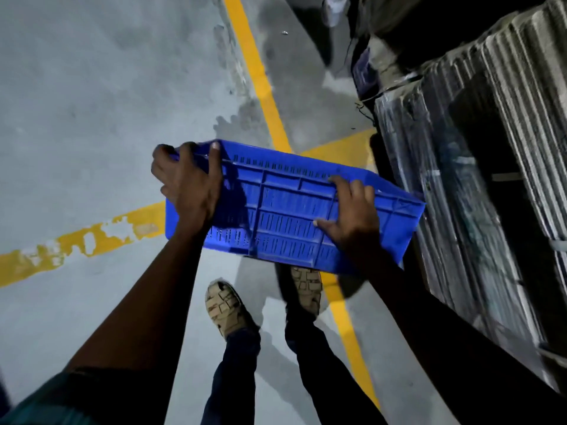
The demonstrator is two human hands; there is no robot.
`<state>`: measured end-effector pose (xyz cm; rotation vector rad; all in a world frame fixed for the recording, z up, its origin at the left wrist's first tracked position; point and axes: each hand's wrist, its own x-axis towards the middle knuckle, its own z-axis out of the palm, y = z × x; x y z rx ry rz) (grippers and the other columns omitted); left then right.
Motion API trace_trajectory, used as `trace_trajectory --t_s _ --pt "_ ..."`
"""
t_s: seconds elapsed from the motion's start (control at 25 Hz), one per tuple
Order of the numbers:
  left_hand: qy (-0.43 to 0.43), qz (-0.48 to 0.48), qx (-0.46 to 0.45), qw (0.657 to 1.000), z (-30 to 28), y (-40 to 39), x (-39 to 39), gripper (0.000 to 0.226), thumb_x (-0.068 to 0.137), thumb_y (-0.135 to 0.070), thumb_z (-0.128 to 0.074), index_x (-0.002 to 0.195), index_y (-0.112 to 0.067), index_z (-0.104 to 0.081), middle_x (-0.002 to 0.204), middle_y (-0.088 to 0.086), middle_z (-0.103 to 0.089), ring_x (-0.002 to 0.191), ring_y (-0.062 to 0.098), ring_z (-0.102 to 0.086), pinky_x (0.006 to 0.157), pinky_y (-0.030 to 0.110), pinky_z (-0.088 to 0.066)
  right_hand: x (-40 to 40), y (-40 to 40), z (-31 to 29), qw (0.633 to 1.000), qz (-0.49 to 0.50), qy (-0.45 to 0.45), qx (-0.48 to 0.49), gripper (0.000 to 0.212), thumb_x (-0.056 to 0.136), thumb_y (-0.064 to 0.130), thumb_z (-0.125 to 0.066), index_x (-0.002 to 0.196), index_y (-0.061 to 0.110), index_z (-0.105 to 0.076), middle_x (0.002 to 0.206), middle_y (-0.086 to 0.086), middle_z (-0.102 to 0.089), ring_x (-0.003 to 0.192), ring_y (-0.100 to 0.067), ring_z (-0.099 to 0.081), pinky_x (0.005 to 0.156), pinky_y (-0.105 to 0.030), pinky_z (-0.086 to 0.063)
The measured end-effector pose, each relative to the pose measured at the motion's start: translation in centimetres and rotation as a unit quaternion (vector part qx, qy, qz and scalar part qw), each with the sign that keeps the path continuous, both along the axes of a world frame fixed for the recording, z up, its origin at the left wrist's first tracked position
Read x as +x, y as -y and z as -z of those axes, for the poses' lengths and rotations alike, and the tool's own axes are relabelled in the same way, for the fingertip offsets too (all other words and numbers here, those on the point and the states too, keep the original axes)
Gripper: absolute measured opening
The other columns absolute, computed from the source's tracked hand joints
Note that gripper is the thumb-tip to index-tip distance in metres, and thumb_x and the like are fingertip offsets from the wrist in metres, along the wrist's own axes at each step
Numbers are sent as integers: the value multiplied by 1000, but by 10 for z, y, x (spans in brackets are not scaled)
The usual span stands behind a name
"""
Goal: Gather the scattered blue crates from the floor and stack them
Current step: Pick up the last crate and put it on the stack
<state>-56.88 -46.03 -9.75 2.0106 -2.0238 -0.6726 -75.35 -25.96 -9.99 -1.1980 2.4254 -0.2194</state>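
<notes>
The grey concrete floor [92, 96] fills most of the view, crossed by yellow painted lines [260, 84] that meet under the load; the line running to the left is chipped and worn. Along the right edge stands a tall stack of dark ribbed sheets [478, 167], partly wrapped in clear film.

A blue crate [285, 207] is held in the air above the line crossing, just beside the stack and well above the floor. It is turned so that its slotted, ribbed underside faces the camera, and it tilts down toward the right.

The left hand [188, 187] is clenched over the crate's left end, fingers curled over the far rim. The right hand [352, 222] lies on the ribbed underside near the right end, fingers spread and hooked on a rib, so this grip also holds the crate.

Below the crate, two feet in tan sandals [225, 305] stand on the floor, with dark trousers [233, 369] above them.
</notes>
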Motion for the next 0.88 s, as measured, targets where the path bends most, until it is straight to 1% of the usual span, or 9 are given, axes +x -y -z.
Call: trace_trajectory --t_s 0.12,0.16,0.24,0.32,0.4,0.52,0.64,0.76,0.88 --pt "33 -72 38 996 3 -23 6 55 78 -49 -68 113 -9 -52 143 20 -29 127 44 -35 84 43 -42 27 -28 -5 997 47 33 -51 39 82 53 -63 109 25 -63 90 -4 -66 88 -31 -59 75 -38 -48" --pt "50 -121 78 988 4 -29 13 58 76 -36 -72 119 -7 -48 144 21 -28 125 46 -37 87 44 -43 34 -34 -9 995 79 58 -37 35 88 57 -54 97 25 -65 81 -3 -70 84 -32 -64 70 -36 -49" --pt "88 -209 162 960 8 -44 36 64 73 -15 -73 128 -6 -40 144 22 -28 124 48 -38 91 47 -45 39 -47 -13 988 145 56 -13 50 93 61 -34 83 24 -65 77 -7 -72 79 -34 -68 62 -35 -47" --pt "112 -255 220 935 21 -66 76 67 74 -4 -72 131 -6 -36 141 23 -31 124 49 -40 93 51 -47 31 -69 -2 976 216 19 -9 37 93 47 -44 94 20 -69 86 -10 -74 84 -36 -69 64 -35 -49" --pt "114 -277 252 920 33 -89 117 67 75 -1 -72 131 -6 -35 137 26 -36 120 52 -46 95 54 -48 25 -94 21 963 268 21 32 28 89 32 -57 113 19 -64 105 -13 -70 97 -39 -63 77 -41 -50" --pt "111 -255 251 927 47 -115 159 57 72 -3 -76 116 -2 -40 123 32 -48 106 50 -54 88 51 -47 26 -125 70 962 247 29 114 52 81 28 -66 129 13 -51 124 -19 -53 109 -44 -52 88 -51 -45" --pt "108 -224 236 940 61 -115 173 49 69 -5 -76 102 -7 -40 115 31 -53 101 47 -56 84 50 -47 27 -128 96 932 327 64 141 66 76 30 -70 133 13 -43 129 -20 -46 114 -46 -49 92 -53 -43" --pt "161 -218 240 932 78 -108 169 54 72 -10 -72 115 -5 -40 126 25 -50 115 46 -52 89 52 -47 35 -120 110 901 398 112 127 77 73 25 -74 137 10 -35 131 -23 -45 115 -48 -50 94 -56 -42" --pt "223 -180 237 928 83 -110 144 63 72 -20 -72 123 -7 -38 130 18 -46 122 40 -46 96 55 -39 42 -116 116 879 446 99 134 88 68 28 -76 139 8 -30 132 -23 -46 117 -47 -51 96 -56 -41"
